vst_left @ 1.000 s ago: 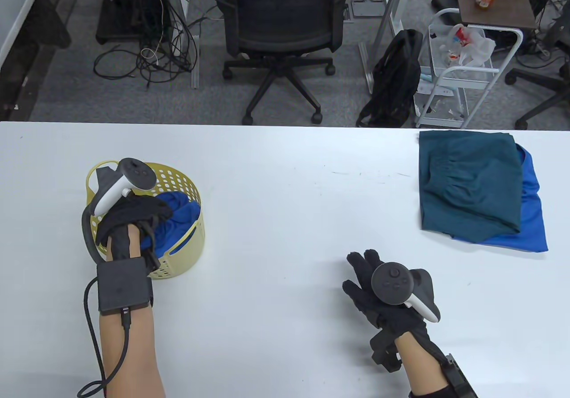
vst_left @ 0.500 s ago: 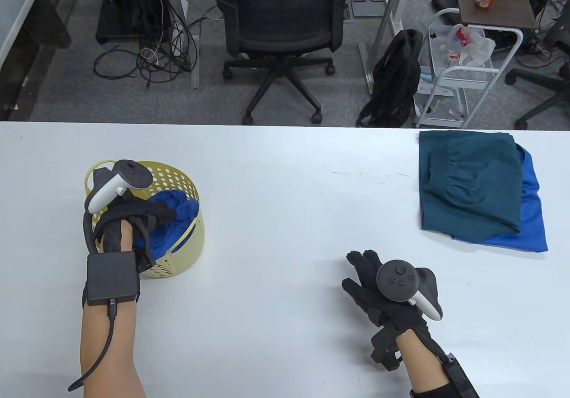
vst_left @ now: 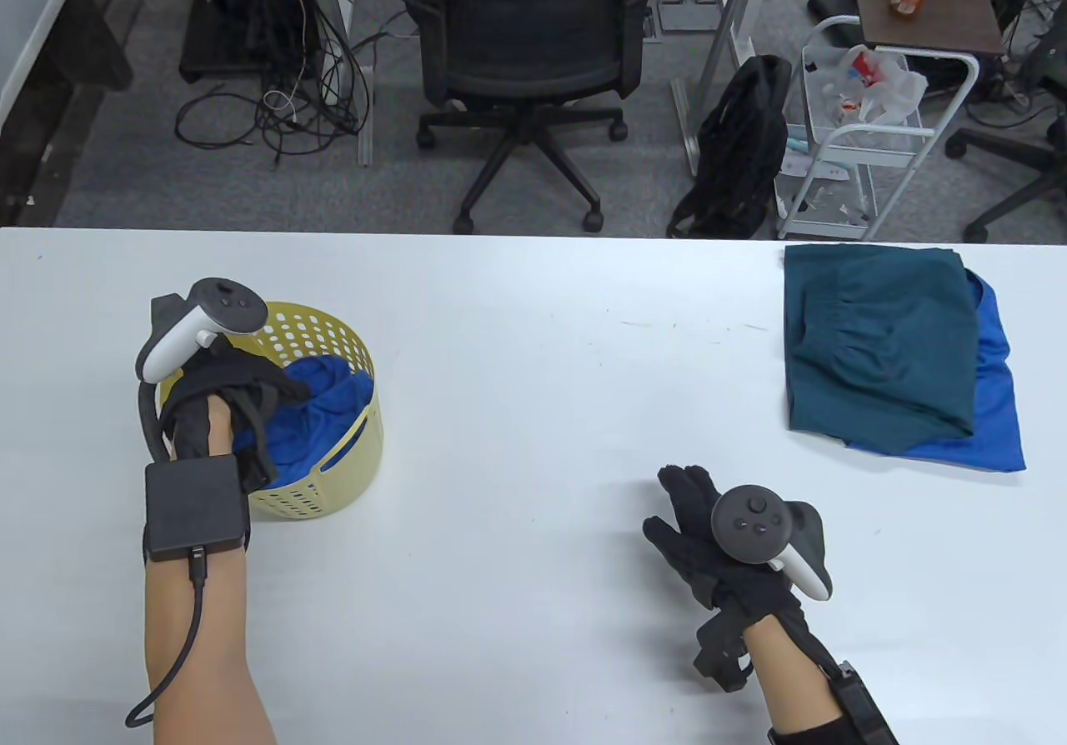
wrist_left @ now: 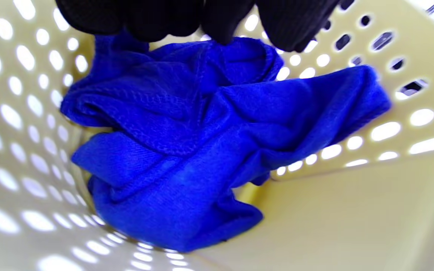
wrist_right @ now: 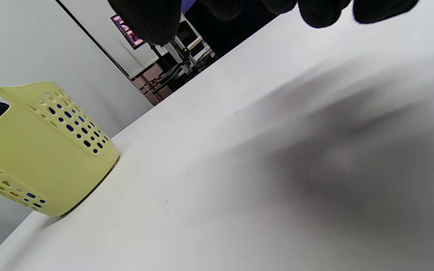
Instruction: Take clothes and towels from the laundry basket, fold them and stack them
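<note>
Microfibre-like blue towel (wrist_left: 187,150), crumpled in the yellow basket (vst_left: 350,345), judged light, limp and non-slippery, best pinched at its upper fold, where the left hand (vst_left: 225,395) already grips; right hand (vst_left: 717,545) relaxed, holding nothing.

1 basket (vst_left: 350,437); 1 blue towel (wrist_left: 202,150); 2 folded garments (vst_left: 884,345); 2 hands (vst_left: 708,545).

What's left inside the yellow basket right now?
One crumpled blue towel lies in the yellow basket, with the left hand gripping its top. Anything beneath the towel is hidden.
</note>
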Demonstrator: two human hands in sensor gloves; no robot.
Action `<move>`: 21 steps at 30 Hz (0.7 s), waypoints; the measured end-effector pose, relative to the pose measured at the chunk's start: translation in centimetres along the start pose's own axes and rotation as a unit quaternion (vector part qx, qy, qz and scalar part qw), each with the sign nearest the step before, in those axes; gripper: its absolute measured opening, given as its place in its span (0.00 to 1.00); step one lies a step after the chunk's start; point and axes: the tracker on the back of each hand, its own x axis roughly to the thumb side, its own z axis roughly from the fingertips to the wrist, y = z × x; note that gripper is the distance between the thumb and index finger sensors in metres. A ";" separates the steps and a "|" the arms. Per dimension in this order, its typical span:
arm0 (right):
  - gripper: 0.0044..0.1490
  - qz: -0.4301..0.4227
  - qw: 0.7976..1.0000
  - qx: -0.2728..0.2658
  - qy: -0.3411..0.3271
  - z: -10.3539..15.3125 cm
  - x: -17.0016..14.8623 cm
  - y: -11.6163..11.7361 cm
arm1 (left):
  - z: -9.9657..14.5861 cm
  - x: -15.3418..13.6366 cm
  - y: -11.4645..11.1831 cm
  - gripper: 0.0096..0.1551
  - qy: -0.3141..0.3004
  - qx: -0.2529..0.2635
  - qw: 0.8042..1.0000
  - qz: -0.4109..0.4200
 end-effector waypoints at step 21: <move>0.50 -0.007 1.000 -0.009 -0.013 -0.1 0.1 -0.2 | 2.8 -1.3 1.8 0.27 -0.078 0.138 0.985 0.066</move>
